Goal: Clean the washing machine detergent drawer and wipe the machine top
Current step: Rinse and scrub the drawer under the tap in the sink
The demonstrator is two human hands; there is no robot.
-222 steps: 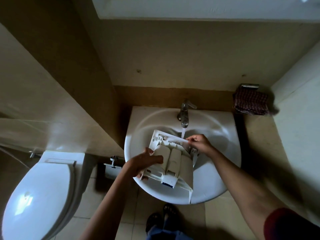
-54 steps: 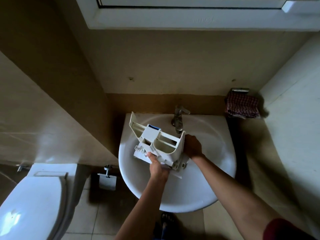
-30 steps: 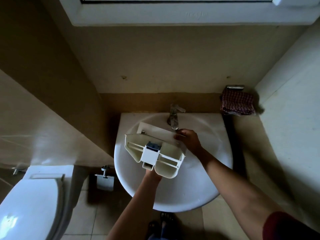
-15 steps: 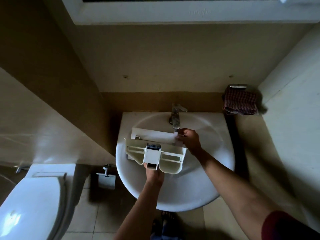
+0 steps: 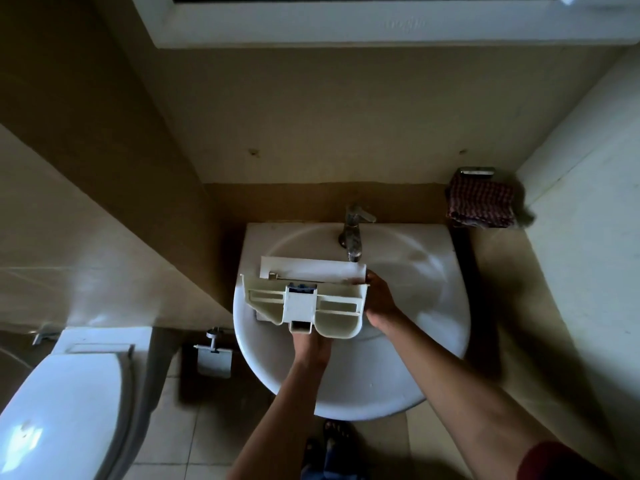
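Observation:
The white detergent drawer (image 5: 304,303) is held over the white washbasin (image 5: 433,306), its open compartments facing me and its flat front panel turned toward the tap (image 5: 352,233). A blue insert shows in its middle section. My left hand (image 5: 311,348) holds the drawer from below, mostly hidden behind it. My right hand (image 5: 379,299) grips the drawer's right end just under the tap spout. No running water is visible.
A checkered cloth (image 5: 481,204) hangs on a holder on the wall right of the basin. A toilet (image 5: 65,403) stands at the lower left, with a paper holder (image 5: 214,362) between it and the basin. Walls close in on both sides.
The drawer was flipped from underside-up to compartments facing me. Over the last second it has levelled out and moved slightly right under the tap. Both hands keep their hold.

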